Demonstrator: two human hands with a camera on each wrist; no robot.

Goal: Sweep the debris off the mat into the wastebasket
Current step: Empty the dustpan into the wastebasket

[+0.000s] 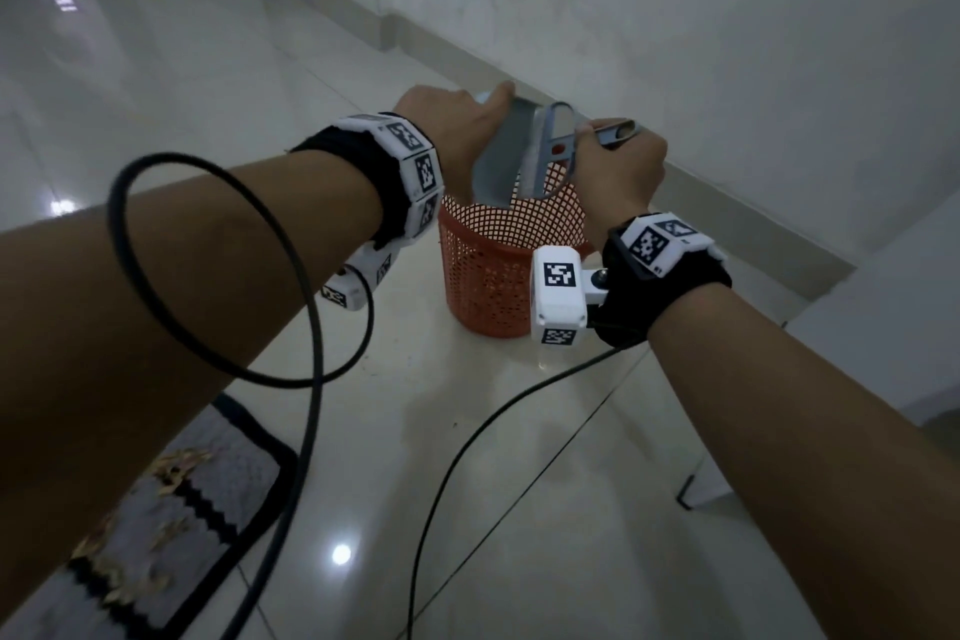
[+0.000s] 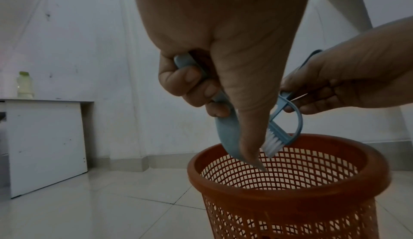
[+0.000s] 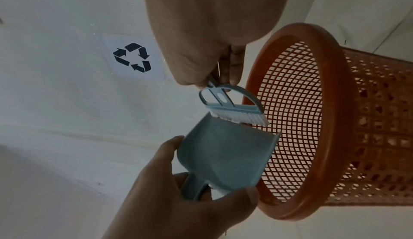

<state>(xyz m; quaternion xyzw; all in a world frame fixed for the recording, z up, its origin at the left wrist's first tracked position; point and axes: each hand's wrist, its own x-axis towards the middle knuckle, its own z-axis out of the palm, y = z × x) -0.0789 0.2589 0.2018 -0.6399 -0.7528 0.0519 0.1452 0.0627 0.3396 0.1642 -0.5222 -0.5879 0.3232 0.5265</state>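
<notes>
An orange mesh wastebasket stands upright on the tiled floor. My left hand grips the handle of a small blue dustpan, tilted mouth-down over the basket rim. My right hand pinches the handle of a small blue brush; its white bristles touch the dustpan's lip. The mat, grey with black zigzags and yellowish scraps on it, lies at the lower left.
A wall with a skirting board runs close behind the basket. White furniture stands at the right, a white cabinet with a bottle at the left. Black cables hang from my wrists over the floor.
</notes>
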